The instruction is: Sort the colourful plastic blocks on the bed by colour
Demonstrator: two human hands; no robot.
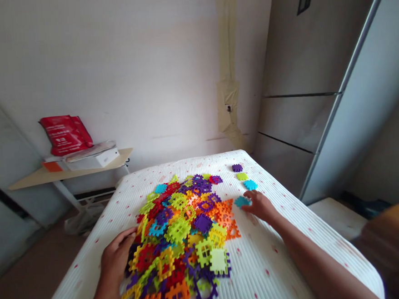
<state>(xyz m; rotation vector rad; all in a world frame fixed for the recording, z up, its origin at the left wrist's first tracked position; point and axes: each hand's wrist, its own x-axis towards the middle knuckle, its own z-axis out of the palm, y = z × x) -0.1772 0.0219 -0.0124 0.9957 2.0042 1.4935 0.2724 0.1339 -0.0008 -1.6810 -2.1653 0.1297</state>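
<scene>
A large heap of colourful plastic interlocking tiles [178, 230] covers the middle of the white dotted table [262, 263]. At the heap's left edge rests my left hand [116, 255], its fingers bent and partly hidden against the tiles. On the right, my right hand [260, 205] has its thumb and fingers closed on the edge of a blue tile [241, 201]. Just beyond it lie another blue tile [250, 184], a lime green tile [242, 176] and a purple tile [237, 168], in a row running away from me.
A side table [125, 157] at the left holds a red bag [65, 135] and a white box [99, 160]. A grey refrigerator [296, 124] stands close to the table's right side. Behind the table is a wall with a taped socket [228, 108].
</scene>
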